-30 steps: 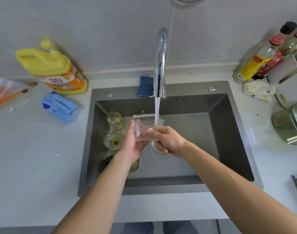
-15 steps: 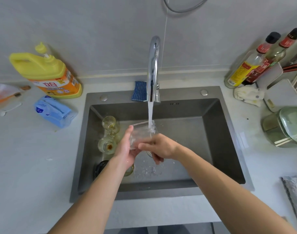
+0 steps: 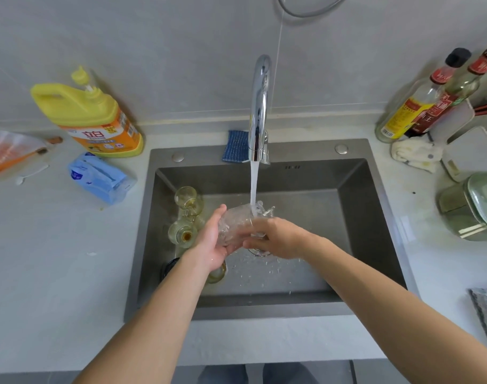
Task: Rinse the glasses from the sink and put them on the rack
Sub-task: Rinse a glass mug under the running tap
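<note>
- Glass [image 3: 235, 224], clear and patterned, lies tilted on its side between both hands above the middle of the sink [image 3: 361, 206], with its upper end under the water stream [image 3: 254, 184] falling from the tap [image 3: 260, 106].
- The left hand [image 3: 209, 246] cups it from the left and below, thumb raised along its side and fingers wrapped under it.
- The right hand [image 3: 279, 239] closes on its right end from the other side, fingers curled against the wall.
- It looks light, stiff and brittle. Being wet, it is probably slippery, so a full wrap round the wall seems safer than a pinch at the rim.
- A knock against the steel spout or the sink's wall could chip it.
- Three yellow-tinted glasses [image 3: 181, 234] wait along the sink's left edge, well clear of the stream. The nearest is partly hidden under the left wrist.
- I cannot make out the rack with any certainty.
</note>
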The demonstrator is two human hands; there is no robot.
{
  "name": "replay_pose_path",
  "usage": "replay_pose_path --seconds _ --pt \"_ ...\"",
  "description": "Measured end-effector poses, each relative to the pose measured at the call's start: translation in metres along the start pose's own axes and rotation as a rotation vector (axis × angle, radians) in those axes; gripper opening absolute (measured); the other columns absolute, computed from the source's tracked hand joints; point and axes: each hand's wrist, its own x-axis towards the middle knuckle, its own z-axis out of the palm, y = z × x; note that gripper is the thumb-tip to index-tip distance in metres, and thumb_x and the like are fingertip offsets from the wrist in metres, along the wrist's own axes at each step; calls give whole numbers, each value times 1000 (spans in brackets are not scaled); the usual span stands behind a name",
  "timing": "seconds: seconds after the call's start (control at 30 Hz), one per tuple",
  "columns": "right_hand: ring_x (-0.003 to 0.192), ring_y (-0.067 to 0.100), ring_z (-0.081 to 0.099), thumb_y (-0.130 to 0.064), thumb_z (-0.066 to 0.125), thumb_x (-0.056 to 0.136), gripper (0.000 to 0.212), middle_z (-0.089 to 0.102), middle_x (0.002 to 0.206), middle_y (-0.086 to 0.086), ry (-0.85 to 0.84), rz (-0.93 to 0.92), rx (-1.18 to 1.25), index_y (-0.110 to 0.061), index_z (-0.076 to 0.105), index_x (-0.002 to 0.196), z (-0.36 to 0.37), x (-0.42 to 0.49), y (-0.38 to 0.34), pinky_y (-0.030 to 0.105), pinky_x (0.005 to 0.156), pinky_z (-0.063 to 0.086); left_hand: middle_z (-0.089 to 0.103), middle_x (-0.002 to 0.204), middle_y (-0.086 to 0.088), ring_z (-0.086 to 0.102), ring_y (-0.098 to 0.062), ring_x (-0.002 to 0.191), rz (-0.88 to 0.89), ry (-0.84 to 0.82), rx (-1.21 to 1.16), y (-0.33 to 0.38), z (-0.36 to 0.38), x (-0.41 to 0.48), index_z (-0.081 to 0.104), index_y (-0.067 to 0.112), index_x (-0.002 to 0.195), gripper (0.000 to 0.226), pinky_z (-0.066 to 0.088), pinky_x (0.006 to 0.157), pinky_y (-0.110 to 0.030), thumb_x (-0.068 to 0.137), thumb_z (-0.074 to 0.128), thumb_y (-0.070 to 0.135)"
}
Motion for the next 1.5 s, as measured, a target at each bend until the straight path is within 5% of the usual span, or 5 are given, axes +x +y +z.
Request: replay_pose_path --seconds 0.5,0.77,1.03,1.2,1.5 --pt "104 19 68 -40 80 88 47 66 132 -8 431 -85 -157 -29 68 132 1 -4 21 37 91 57 78 110 -21 78 -32 88 -35 -59 -143 -7 5 -3 68 4 124 46 66 81 -43 104 57 44" --pt "80 15 67 -46 91 70 59 68 92 6 458 122 786 -18 66 115 25 -7 14 48 83 61 74 95 -13 72 -26 75 -215 -201 103 -10 5 7 72 4 122 52 65 59 -34 98 60 48" --pt "44 4 48 -43 91 73 55 58 66 -3 650 303 939 -11 59 103 19 -1 -3 22 45 41 54 149 1 47 -21 139 214 -59 429 -18 31 7 69 27 133 68 30 122 -55 105 20 67" --pt "45 14 47 -34 82 88 39 53 61 7 692 321 1067 1 64 97 13 2 -4 27 46 41 58 142 -6 65 -24 123 563 -209 517 -21 33 7 65 36 129 59 62 87 -43 93 47 80" --pt "111 10 65 -43 54 105 21 65 118 -3 545 175 813 -33 71 112 27 -2 -18 33 97 54 77 117 -15 78 -33 101 177 -172 182 -21 29 13 66 17 133 69 62 83 -48 82 76 63"
